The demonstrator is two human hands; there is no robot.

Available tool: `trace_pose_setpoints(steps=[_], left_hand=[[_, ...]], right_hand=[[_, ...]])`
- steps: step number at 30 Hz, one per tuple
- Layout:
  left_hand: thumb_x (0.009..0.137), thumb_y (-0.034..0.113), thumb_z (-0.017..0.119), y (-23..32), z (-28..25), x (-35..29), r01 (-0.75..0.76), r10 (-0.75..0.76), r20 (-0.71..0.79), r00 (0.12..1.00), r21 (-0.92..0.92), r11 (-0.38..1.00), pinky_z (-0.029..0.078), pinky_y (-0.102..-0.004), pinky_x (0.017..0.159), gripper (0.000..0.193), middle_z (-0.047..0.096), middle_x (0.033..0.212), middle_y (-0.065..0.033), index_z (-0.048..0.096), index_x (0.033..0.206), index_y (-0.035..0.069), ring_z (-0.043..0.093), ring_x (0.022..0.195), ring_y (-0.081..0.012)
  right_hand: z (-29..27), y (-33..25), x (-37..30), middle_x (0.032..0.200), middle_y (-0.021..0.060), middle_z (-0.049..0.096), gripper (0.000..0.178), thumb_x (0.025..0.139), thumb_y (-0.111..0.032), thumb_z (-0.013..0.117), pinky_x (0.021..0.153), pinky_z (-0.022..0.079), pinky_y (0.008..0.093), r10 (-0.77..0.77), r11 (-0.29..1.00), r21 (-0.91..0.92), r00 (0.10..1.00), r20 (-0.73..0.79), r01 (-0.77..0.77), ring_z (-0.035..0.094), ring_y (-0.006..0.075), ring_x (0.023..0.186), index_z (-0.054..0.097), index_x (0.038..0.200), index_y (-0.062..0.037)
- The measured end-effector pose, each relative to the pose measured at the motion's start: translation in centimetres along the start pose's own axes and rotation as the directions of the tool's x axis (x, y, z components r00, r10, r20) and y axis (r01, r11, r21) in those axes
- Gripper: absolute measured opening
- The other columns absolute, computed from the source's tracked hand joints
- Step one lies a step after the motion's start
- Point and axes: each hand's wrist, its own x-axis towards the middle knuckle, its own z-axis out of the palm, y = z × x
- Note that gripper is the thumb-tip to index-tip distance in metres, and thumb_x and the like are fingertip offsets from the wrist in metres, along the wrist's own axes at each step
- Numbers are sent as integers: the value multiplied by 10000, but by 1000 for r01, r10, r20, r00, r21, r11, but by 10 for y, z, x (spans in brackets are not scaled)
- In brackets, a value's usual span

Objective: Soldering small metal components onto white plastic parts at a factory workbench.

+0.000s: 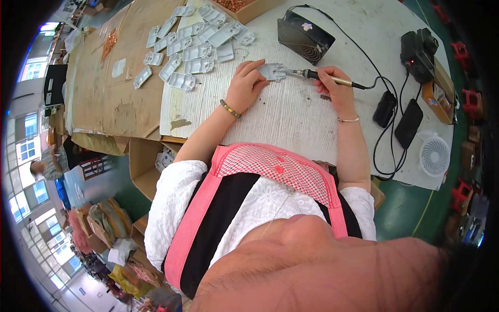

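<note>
My right hand (pixel 337 87) is closed around the handle of a soldering iron (pixel 311 74), whose tip points left. That tip meets the right end of a small pale plastic housing (pixel 271 72) on the white table; fine detail there is too small to make out. My left hand (pixel 248 83) grips the housing's left end between thumb and fingers. Beyond my left hand lies a loose group of similar pale housings (pixel 197 51). A black box-shaped fan (pixel 305 37) stands just past the iron, its round grille facing me.
A black soldering station (pixel 417 54) with a red light stands at the right. Cables run to two black adapters (pixel 408 124). A small white fan (pixel 435 156) sits at the right edge. Copper-coloured bits fill a box (pixel 249 10) at the back; cardboard (pixel 125 67) covers the left side.
</note>
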Motion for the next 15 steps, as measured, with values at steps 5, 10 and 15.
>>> trace_pose_setpoints(steps=[5,10,15], left_hand=[[662,86,678,2,-1,1,32,-32,30,999,-11,999,411,-377,847,147,552,1113,-121,545,701,37,485,1008,-320],[669,85,683,1,-1,1,23,-23,1,1000,-21,999,408,-374,853,154,550,1132,-109,541,702,35,488,1016,-312],[665,79,675,1,-1,1,16,-17,-15,1000,-43,999,407,-373,851,144,552,1113,-110,544,703,34,479,1013,-317]], right_hand=[[-1,1,-1,682,31,607,192,813,-208,616,445,343,158,-6,999,-33,999,46,8,499,38,534,604,889,-32],[0,1,0,691,35,612,199,813,-204,615,448,348,157,-20,999,-25,997,69,22,505,41,540,604,907,-28],[1,1,0,697,38,618,199,814,-200,614,449,353,156,-27,998,-48,999,27,28,520,46,547,605,914,-29]])
